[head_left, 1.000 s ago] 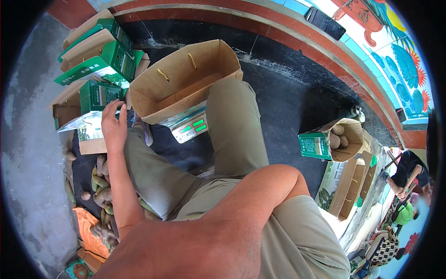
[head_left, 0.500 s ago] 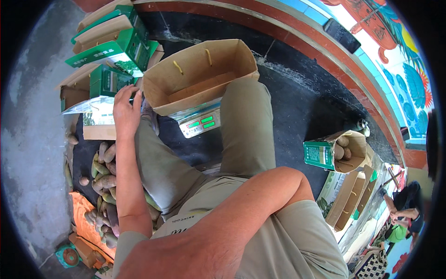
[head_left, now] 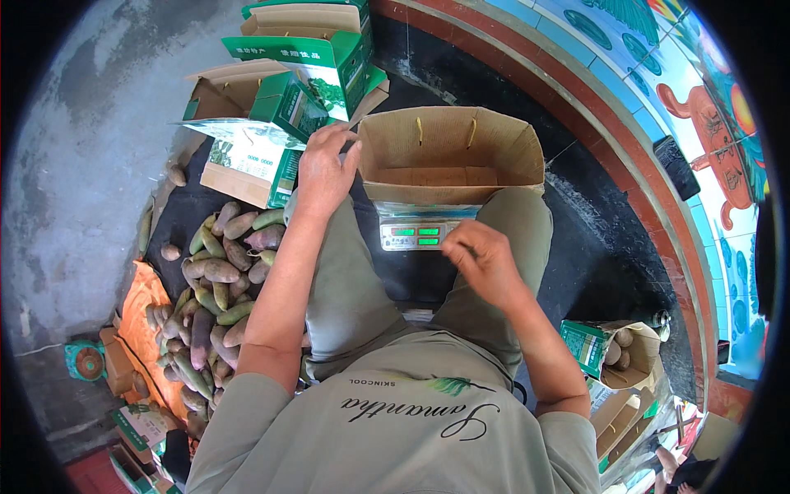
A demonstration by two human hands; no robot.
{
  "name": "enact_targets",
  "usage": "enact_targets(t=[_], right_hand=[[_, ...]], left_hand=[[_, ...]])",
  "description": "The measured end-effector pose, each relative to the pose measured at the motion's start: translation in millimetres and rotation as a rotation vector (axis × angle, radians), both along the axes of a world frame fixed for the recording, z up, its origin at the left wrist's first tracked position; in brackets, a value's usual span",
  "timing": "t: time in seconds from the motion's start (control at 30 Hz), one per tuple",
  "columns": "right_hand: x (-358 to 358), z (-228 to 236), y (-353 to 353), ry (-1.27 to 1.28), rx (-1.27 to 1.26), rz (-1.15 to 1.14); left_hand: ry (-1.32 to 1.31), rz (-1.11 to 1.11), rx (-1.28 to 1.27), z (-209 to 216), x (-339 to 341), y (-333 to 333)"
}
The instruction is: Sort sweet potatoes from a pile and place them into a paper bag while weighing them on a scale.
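A tall open cardboard box [head_left: 453, 196] with yellow cord handles stands in front of my knees, its bare inner bottom showing. Beneath its near side is a digital scale [head_left: 397, 241] with lit green displays. My left hand [head_left: 327, 171] is at the box's left edge, fingers loosely bent and thumb apart, holding nothing visible; whether it touches the rim I cannot tell. Just right of the scale's display, my right hand [head_left: 484, 257] hovers with its fingers curled in and nothing seen in them. Left of my leg lies a heap of green and purple radishes [head_left: 216, 272].
Green-and-white cartons [head_left: 284, 103] stand open at the far left. To the right, another green carton [head_left: 583, 344] holds several round brown roots [head_left: 619, 350], with flatter cartons [head_left: 617, 420] behind it. An orange cloth [head_left: 141, 317] lies beside the heap. A brick-red ledge [head_left: 634, 198] curves along the wall.
My right hand, hidden behind my bent arm before, has come forward beside the scale. My left hand remains near the box's left edge. The view has turned, showing more of the heap.
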State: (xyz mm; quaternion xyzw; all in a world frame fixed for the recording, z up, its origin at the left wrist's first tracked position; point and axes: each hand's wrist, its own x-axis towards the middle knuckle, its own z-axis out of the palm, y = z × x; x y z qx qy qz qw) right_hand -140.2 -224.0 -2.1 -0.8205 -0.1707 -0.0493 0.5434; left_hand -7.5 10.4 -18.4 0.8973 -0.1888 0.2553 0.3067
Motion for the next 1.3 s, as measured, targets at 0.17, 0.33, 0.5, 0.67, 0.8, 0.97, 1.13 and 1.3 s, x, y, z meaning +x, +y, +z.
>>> enact_targets(t=[0.17, 0.33, 0.5, 0.67, 0.8, 0.97, 1.13, 1.3], right_hand=[[1.7, -46.7, -22.7, -0.053, -0.177, -0.203], [2.6, -52.1, -23.8, -0.152, -0.275, -0.228], [3.3, -54.3, -25.4, -0.175, -0.303, -0.218], [2.2, -56.2, -24.8, -0.205, -0.354, -0.221], [1.3, -57.8, -24.8, -0.256, -0.344, -0.213], [-0.6, -57.4, -24.6, -0.228, -0.373, -0.212], [-1.8, -57.0, -24.1, -0.255, -0.388, -0.217], [-3.7, -60.2, -24.6, -0.307, -0.399, -0.227]], left_hand=[[0.003, -0.01, -0.014, -0.4, 0.0, -0.1], [0.018, 0.005, 0.008, 1.7, 0.3, -2.1], [0.019, -0.008, 0.012, -1.1, 2.9, -0.3], [0.018, -0.003, 0.035, -1.1, 2.8, -1.4], [0.032, -0.014, 0.035, 0.0, 1.0, -2.4], [0.044, -0.021, 0.033, -0.9, 0.8, -2.8], [0.024, -0.026, 0.05, -3.0, 2.9, -1.9], [0.031, -0.033, 0.048, -3.0, 1.1, -4.0]])
